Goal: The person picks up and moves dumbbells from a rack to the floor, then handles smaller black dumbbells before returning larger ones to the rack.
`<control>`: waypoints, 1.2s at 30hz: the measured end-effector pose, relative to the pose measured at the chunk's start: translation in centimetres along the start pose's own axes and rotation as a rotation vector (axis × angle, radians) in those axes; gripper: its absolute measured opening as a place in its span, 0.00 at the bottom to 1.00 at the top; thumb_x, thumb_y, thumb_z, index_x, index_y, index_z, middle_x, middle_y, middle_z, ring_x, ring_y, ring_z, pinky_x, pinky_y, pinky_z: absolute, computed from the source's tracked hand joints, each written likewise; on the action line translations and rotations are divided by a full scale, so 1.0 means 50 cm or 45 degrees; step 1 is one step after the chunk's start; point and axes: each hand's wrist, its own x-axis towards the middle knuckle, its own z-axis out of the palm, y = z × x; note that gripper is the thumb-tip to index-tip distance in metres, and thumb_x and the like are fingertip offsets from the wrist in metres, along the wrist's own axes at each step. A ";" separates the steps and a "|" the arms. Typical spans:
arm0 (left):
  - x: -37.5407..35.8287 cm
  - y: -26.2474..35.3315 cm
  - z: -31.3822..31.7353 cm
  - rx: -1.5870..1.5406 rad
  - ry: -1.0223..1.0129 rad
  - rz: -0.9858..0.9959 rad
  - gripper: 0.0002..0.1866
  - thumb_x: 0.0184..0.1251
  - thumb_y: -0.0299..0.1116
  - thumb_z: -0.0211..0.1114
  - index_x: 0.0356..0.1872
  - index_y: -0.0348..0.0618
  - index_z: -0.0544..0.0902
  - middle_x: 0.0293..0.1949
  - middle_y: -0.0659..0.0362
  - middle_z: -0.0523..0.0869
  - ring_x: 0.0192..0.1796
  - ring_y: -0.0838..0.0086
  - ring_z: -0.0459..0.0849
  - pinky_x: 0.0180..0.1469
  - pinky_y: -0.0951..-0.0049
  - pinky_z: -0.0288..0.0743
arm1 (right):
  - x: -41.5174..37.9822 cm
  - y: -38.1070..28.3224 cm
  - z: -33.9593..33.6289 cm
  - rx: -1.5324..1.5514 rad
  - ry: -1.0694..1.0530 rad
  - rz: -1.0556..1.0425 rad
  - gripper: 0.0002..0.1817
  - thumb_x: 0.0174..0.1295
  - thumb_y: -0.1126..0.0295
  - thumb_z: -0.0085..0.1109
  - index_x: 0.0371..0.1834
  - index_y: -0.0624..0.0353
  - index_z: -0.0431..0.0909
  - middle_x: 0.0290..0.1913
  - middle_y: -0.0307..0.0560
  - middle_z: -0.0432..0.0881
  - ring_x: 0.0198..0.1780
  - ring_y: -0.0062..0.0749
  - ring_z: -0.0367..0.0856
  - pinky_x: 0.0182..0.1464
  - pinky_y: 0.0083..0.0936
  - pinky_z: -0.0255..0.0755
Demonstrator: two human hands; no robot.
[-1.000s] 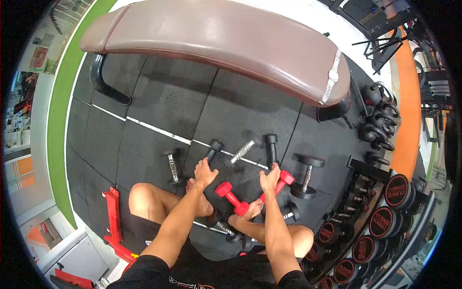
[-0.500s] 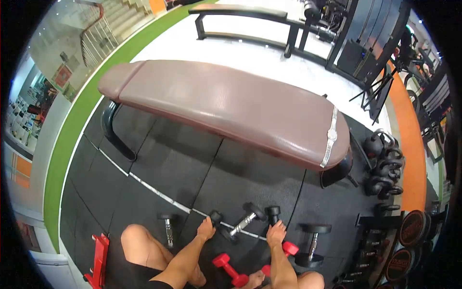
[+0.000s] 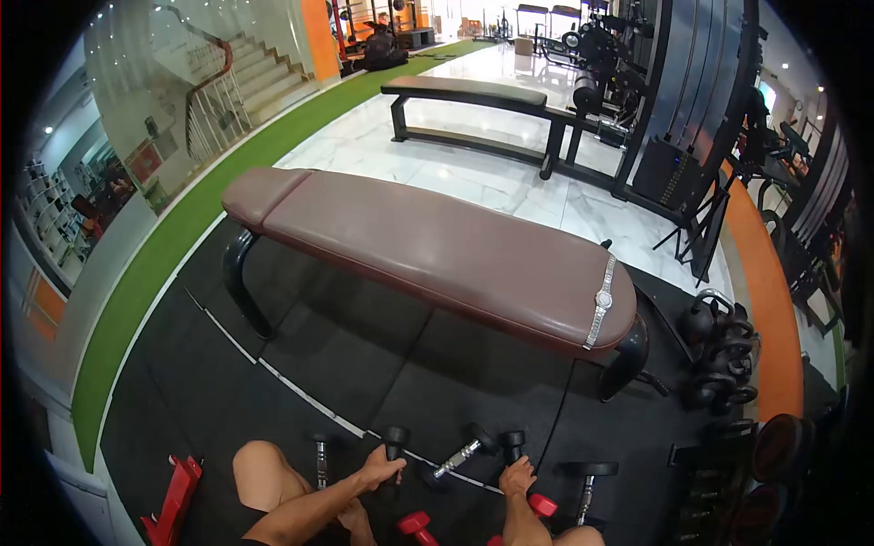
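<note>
My left hand (image 3: 381, 468) is closed around a small black dumbbell (image 3: 395, 439), whose far head shows past my fingers. Another black dumbbell (image 3: 513, 442) is in the grip of my right hand (image 3: 517, 477), its far head pointing away from me. Between my hands a dumbbell with a chrome handle (image 3: 457, 460) lies slantwise on the black floor mat. A second chrome-handled dumbbell (image 3: 321, 462) is left of my left hand, and a third one (image 3: 585, 496) sits to the right. Red dumbbells (image 3: 416, 526) lie close to my body, partly cut off.
A brown padded bench (image 3: 437, 246) stands in front, with a silver wristwatch (image 3: 603, 300) across its right end. Kettlebells (image 3: 719, 346) and a dumbbell rack (image 3: 706, 491) stand on the right. A red metal piece (image 3: 175, 500) is at lower left. A person (image 3: 381, 47) sits far back.
The view has tilted upward, so the bench and floor sit lower in the picture. My left hand's dumbbell has turned to point more straight ahead. Both hands keep their grip.
</note>
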 end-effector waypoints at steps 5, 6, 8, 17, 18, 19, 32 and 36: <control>-0.138 0.148 -0.014 -0.313 -0.251 0.023 0.09 0.64 0.26 0.66 0.40 0.39 0.74 0.25 0.58 0.79 0.24 0.71 0.81 0.29 0.66 0.83 | 0.005 0.003 0.000 0.010 -0.023 0.013 0.26 0.65 0.58 0.63 0.59 0.60 0.64 0.56 0.51 0.78 0.64 0.46 0.74 0.61 0.56 0.71; -0.155 0.172 -0.011 -0.329 -0.268 0.031 0.09 0.64 0.26 0.67 0.39 0.39 0.74 0.25 0.58 0.79 0.24 0.71 0.81 0.28 0.67 0.82 | 0.013 0.011 0.003 0.043 -0.062 0.023 0.29 0.64 0.57 0.63 0.59 0.63 0.63 0.55 0.57 0.80 0.63 0.51 0.77 0.61 0.52 0.72; -0.178 0.215 -0.013 -0.352 -0.300 0.053 0.09 0.65 0.27 0.68 0.38 0.39 0.75 0.25 0.57 0.79 0.24 0.71 0.81 0.28 0.67 0.81 | 0.030 0.055 0.022 0.111 -0.126 -0.084 0.30 0.64 0.55 0.63 0.59 0.65 0.63 0.55 0.63 0.80 0.61 0.55 0.78 0.62 0.48 0.72; -0.237 0.270 -0.039 -0.478 -0.309 0.121 0.10 0.63 0.26 0.70 0.35 0.41 0.75 0.23 0.58 0.79 0.21 0.73 0.79 0.25 0.70 0.76 | -0.040 0.019 0.001 1.100 -0.074 -0.017 0.19 0.63 0.64 0.66 0.48 0.66 0.72 0.36 0.53 0.85 0.38 0.43 0.86 0.43 0.37 0.80; -0.248 0.271 -0.043 -0.502 -0.333 0.096 0.09 0.63 0.25 0.70 0.35 0.41 0.76 0.22 0.58 0.79 0.21 0.73 0.79 0.26 0.70 0.76 | -0.063 0.000 -0.032 1.268 -0.171 0.013 0.16 0.62 0.67 0.65 0.45 0.65 0.72 0.34 0.51 0.84 0.35 0.40 0.85 0.41 0.35 0.80; -0.258 0.266 -0.044 -0.521 -0.331 0.094 0.08 0.63 0.24 0.68 0.35 0.40 0.76 0.22 0.58 0.79 0.21 0.73 0.79 0.25 0.70 0.76 | -0.082 -0.021 -0.076 1.435 -0.267 0.045 0.13 0.61 0.70 0.65 0.43 0.64 0.72 0.31 0.49 0.83 0.32 0.38 0.84 0.38 0.34 0.80; -0.602 0.354 -0.037 -0.751 -0.534 -0.154 0.05 0.64 0.28 0.65 0.35 0.38 0.78 0.21 0.59 0.79 0.22 0.72 0.80 0.27 0.72 0.75 | -0.628 -0.158 -0.691 1.525 -1.236 0.091 0.14 0.64 0.59 0.66 0.43 0.59 0.82 0.34 0.40 0.82 0.35 0.28 0.82 0.35 0.25 0.75; -0.810 0.493 -0.038 -0.758 -0.627 -0.228 0.09 0.67 0.33 0.66 0.34 0.40 0.76 0.22 0.60 0.79 0.22 0.73 0.79 0.27 0.72 0.75 | -0.735 -0.202 -0.949 1.527 -1.238 -0.140 0.15 0.63 0.59 0.67 0.45 0.56 0.83 0.38 0.42 0.82 0.40 0.30 0.82 0.40 0.31 0.76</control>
